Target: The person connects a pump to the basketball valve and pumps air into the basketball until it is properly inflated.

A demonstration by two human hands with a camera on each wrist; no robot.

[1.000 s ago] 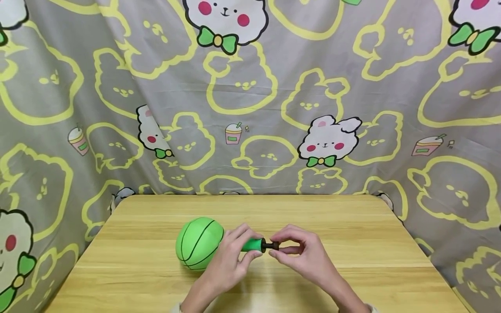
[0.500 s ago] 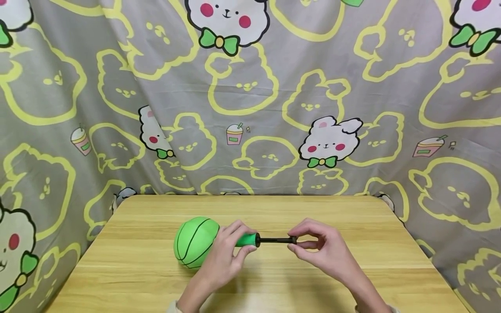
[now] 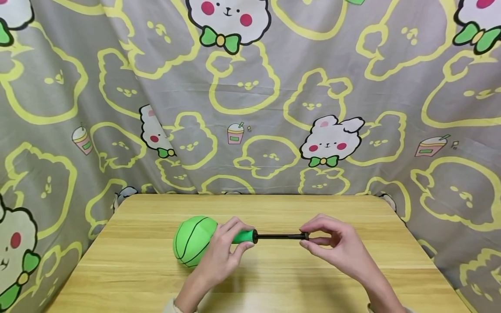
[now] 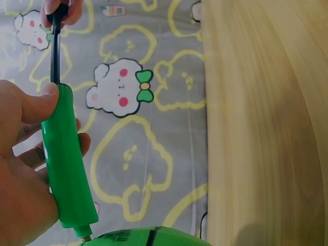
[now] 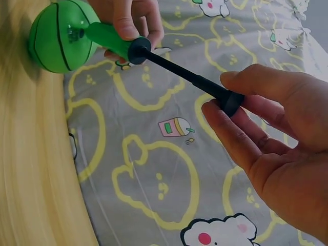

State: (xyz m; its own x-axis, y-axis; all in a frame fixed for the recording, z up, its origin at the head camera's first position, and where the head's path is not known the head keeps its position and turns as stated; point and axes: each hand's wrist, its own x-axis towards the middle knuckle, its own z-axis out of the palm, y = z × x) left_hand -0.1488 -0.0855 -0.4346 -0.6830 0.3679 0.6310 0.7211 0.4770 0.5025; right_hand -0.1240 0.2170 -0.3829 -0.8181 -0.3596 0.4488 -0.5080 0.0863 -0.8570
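A green ball (image 3: 194, 239) with black seam lines sits on the table, its surface slightly dented near the top. My left hand (image 3: 224, 252) grips the green barrel of a hand pump (image 4: 69, 164), fingers and thumb around it. In the left wrist view the pump's nozzle end meets the ball through a thin needle. My right hand (image 3: 340, 245) pinches the black end knob (image 5: 231, 103) of the pump's rod between thumb and fingers. The black rod (image 3: 279, 236) stands far out of the barrel, roughly level above the table.
The wooden table (image 3: 274, 213) has light grain and rounded far corners. Behind and beside it hangs a grey curtain (image 3: 258, 100) printed with yellow outlines and white cartoon animals.
My right hand has moved right, drawing the black rod much farther out of the barrel. The left hand and ball have shifted slightly left.
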